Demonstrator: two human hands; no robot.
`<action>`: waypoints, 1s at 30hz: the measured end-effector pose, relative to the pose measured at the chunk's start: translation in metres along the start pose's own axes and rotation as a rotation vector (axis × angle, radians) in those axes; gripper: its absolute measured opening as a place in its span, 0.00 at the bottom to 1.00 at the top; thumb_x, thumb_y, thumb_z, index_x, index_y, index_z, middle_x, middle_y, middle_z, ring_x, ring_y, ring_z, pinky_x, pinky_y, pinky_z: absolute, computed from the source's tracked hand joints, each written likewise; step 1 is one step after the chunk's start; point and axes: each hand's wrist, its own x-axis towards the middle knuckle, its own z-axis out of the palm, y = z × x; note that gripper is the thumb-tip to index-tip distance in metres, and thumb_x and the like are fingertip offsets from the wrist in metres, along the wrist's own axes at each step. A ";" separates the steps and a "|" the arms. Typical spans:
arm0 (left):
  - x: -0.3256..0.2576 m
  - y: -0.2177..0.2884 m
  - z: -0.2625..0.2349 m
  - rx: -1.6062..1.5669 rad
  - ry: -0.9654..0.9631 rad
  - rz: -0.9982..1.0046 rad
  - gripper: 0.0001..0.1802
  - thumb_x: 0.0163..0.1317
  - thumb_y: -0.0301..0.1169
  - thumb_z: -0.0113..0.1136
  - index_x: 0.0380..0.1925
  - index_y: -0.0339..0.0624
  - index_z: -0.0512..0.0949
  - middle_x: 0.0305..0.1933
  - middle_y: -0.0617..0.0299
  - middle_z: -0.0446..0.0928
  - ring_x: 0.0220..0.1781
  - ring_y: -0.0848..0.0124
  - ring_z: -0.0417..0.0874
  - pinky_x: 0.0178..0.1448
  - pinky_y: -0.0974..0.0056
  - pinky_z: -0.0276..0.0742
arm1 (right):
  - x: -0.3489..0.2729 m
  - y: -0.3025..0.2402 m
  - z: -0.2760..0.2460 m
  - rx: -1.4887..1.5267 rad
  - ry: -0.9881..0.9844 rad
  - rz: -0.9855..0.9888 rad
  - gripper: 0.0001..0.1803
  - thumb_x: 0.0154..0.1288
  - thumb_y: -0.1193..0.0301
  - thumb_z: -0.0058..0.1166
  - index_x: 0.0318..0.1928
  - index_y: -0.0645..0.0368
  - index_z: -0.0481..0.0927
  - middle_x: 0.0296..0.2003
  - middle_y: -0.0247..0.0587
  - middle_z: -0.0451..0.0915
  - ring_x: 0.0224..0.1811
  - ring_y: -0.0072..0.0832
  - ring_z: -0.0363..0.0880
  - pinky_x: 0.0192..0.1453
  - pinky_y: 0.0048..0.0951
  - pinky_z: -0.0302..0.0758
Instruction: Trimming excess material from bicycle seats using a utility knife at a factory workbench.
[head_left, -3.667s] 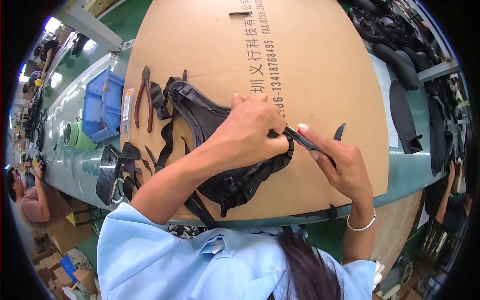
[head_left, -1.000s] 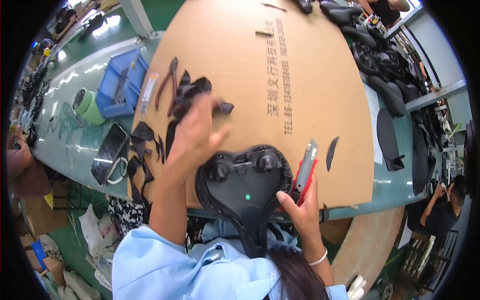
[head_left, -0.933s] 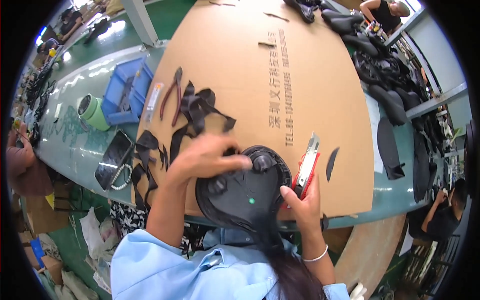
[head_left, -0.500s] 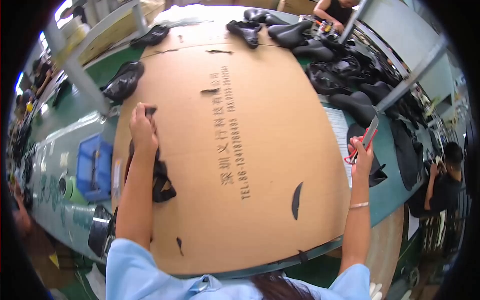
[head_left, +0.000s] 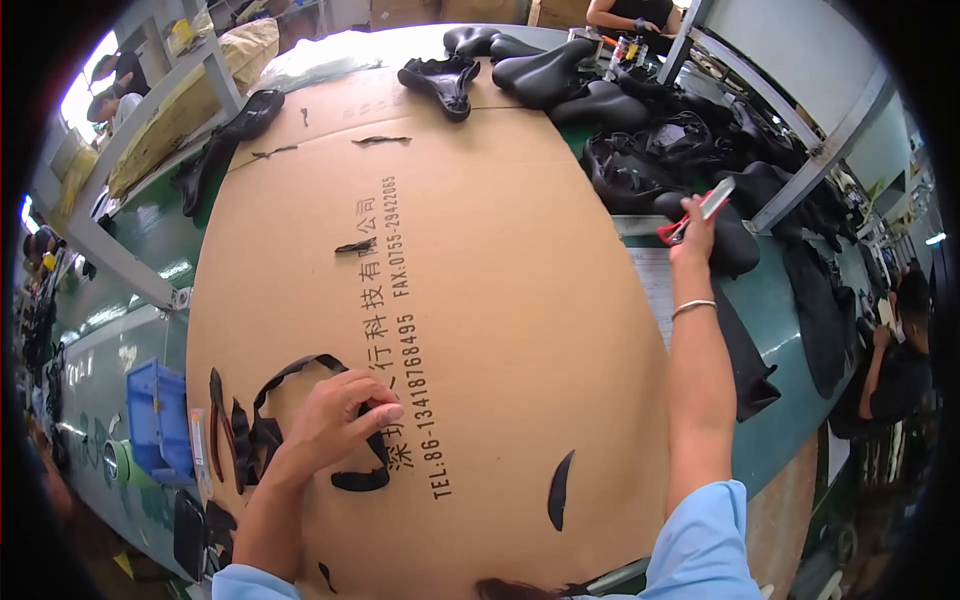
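My left hand (head_left: 345,415) is low over the left half of a brown cardboard sheet (head_left: 500,330). Its fingers curl round a long, thin black strip (head_left: 318,362), whose loop lies on the cardboard and partly under the hand. More black offcuts (head_left: 245,450) are heaped beside that wrist. Out at the cardboard's right edge, my right hand (head_left: 692,235) grips red-handled scissors (head_left: 712,203), the silver blades pointing up and away. Just beyond it are black bicycle saddles (head_left: 725,235). A curved black sliver (head_left: 562,490) lies near me on the cardboard.
A blue bin (head_left: 158,425) and a green roll (head_left: 118,462) stand on the green table at left. Black saddles (head_left: 545,75) and covers (head_left: 635,165) crowd the far right. Metal posts (head_left: 820,160) rise at the table's sides. Other people (head_left: 640,18) work nearby.
My left hand has come nearer and to the right, bringing a black strip onto the cardboard. The right hand still holds the scissors, now farther out. The whole view has shifted.
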 end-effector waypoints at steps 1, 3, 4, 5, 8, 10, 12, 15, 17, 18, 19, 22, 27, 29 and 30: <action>0.000 0.003 0.000 -0.010 0.010 -0.004 0.10 0.59 0.33 0.64 0.32 0.36 0.80 0.30 0.58 0.79 0.34 0.67 0.78 0.37 0.65 0.73 | -0.007 -0.013 0.001 0.027 -0.058 0.035 0.29 0.53 0.72 0.64 0.57 0.55 0.72 0.46 0.36 0.75 0.47 0.29 0.75 0.48 0.33 0.75; -0.007 0.002 -0.001 -0.058 0.063 -0.050 0.10 0.59 0.33 0.64 0.32 0.35 0.80 0.29 0.58 0.78 0.33 0.68 0.78 0.37 0.66 0.72 | -0.047 -0.042 0.011 -0.049 -0.265 0.109 0.25 0.52 0.70 0.64 0.53 0.58 0.75 0.43 0.35 0.76 0.44 0.27 0.76 0.50 0.29 0.73; -0.011 0.003 -0.001 -0.111 0.108 -0.068 0.10 0.60 0.32 0.64 0.31 0.34 0.80 0.28 0.57 0.78 0.33 0.69 0.78 0.36 0.67 0.72 | -0.085 -0.061 0.010 -0.158 -0.402 0.133 0.23 0.52 0.69 0.65 0.51 0.59 0.77 0.42 0.35 0.77 0.42 0.27 0.76 0.50 0.27 0.73; -0.016 0.004 -0.002 -0.121 0.122 -0.103 0.11 0.63 0.34 0.61 0.32 0.34 0.80 0.30 0.60 0.78 0.34 0.72 0.77 0.40 0.69 0.71 | -0.123 -0.081 0.005 -0.332 -0.548 0.078 0.23 0.52 0.69 0.64 0.50 0.60 0.78 0.41 0.34 0.77 0.41 0.27 0.76 0.48 0.26 0.73; -0.037 0.015 -0.005 -0.422 0.262 -0.118 0.18 0.67 0.41 0.56 0.42 0.36 0.78 0.40 0.60 0.79 0.43 0.72 0.77 0.48 0.69 0.70 | -0.230 -0.130 -0.019 -0.729 -0.857 0.089 0.22 0.53 0.70 0.65 0.51 0.55 0.80 0.36 0.32 0.77 0.35 0.25 0.75 0.35 0.27 0.72; -0.030 0.010 0.004 -0.602 0.316 -0.153 0.22 0.68 0.46 0.52 0.49 0.39 0.75 0.46 0.59 0.77 0.49 0.72 0.75 0.50 0.68 0.69 | -0.280 -0.128 -0.032 -1.019 -1.044 -0.335 0.24 0.50 0.72 0.64 0.52 0.49 0.80 0.34 0.36 0.76 0.35 0.31 0.76 0.33 0.31 0.73; -0.042 0.024 0.006 -0.758 0.398 -0.161 0.27 0.69 0.51 0.48 0.56 0.41 0.71 0.52 0.57 0.75 0.55 0.71 0.73 0.53 0.67 0.68 | -0.333 -0.139 -0.045 -1.158 -1.114 -0.617 0.26 0.47 0.74 0.63 0.51 0.44 0.81 0.34 0.39 0.73 0.34 0.36 0.76 0.32 0.33 0.73; -0.067 0.033 0.009 -0.852 0.270 -0.189 0.32 0.68 0.51 0.48 0.65 0.44 0.62 0.62 0.55 0.68 0.63 0.68 0.68 0.62 0.62 0.65 | -0.389 -0.140 -0.065 -1.172 -1.235 -0.652 0.24 0.45 0.77 0.62 0.47 0.48 0.81 0.31 0.36 0.73 0.33 0.36 0.75 0.31 0.34 0.73; -0.081 0.032 0.014 -0.512 0.169 -0.158 0.30 0.64 0.41 0.57 0.65 0.44 0.65 0.62 0.55 0.68 0.62 0.66 0.69 0.63 0.62 0.65 | -0.417 -0.136 -0.077 -1.118 -1.363 -0.549 0.20 0.44 0.78 0.63 0.42 0.54 0.81 0.30 0.35 0.77 0.33 0.35 0.77 0.32 0.34 0.74; -0.092 0.040 0.014 -0.479 0.120 -0.281 0.28 0.59 0.33 0.63 0.61 0.44 0.70 0.62 0.56 0.69 0.61 0.67 0.71 0.61 0.62 0.68 | -0.423 -0.140 -0.081 -1.115 -1.375 -0.531 0.20 0.44 0.78 0.63 0.42 0.54 0.81 0.30 0.35 0.77 0.33 0.35 0.77 0.32 0.34 0.74; -0.100 0.035 0.015 -0.341 0.110 -0.239 0.27 0.59 0.31 0.63 0.60 0.45 0.72 0.62 0.56 0.69 0.58 0.67 0.73 0.60 0.62 0.68 | -0.425 -0.148 -0.084 -0.941 -1.401 -0.359 0.19 0.45 0.78 0.63 0.41 0.55 0.81 0.31 0.37 0.79 0.32 0.35 0.78 0.33 0.33 0.75; -0.115 0.035 0.022 0.044 0.211 -0.127 0.22 0.57 0.32 0.64 0.52 0.44 0.77 0.59 0.54 0.72 0.54 0.62 0.76 0.58 0.60 0.70 | -0.439 -0.149 -0.111 -0.821 -0.880 0.153 0.13 0.59 0.74 0.62 0.44 0.63 0.77 0.32 0.42 0.82 0.26 0.21 0.78 0.29 0.22 0.74; -0.119 0.084 0.070 0.322 0.353 -0.026 0.12 0.54 0.39 0.67 0.25 0.42 0.81 0.29 0.60 0.75 0.36 0.61 0.75 0.42 0.57 0.68 | -0.455 -0.140 -0.127 -0.704 -0.667 0.456 0.16 0.65 0.71 0.59 0.50 0.64 0.72 0.28 0.32 0.77 0.24 0.15 0.73 0.27 0.18 0.71; -0.126 0.095 0.101 0.401 0.338 -0.025 0.15 0.51 0.41 0.69 0.18 0.43 0.78 0.22 0.65 0.72 0.30 0.65 0.73 0.37 0.60 0.64 | -0.464 -0.142 -0.121 -0.705 -0.645 0.425 0.16 0.66 0.71 0.57 0.50 0.63 0.72 0.29 0.33 0.77 0.25 0.16 0.73 0.28 0.19 0.71; -0.127 0.096 0.114 0.444 0.326 -0.068 0.16 0.50 0.42 0.70 0.16 0.45 0.77 0.21 0.66 0.72 0.29 0.67 0.72 0.36 0.61 0.62 | -0.466 -0.144 -0.119 -0.713 -0.617 0.387 0.15 0.67 0.70 0.56 0.51 0.63 0.71 0.29 0.34 0.76 0.25 0.16 0.74 0.29 0.19 0.72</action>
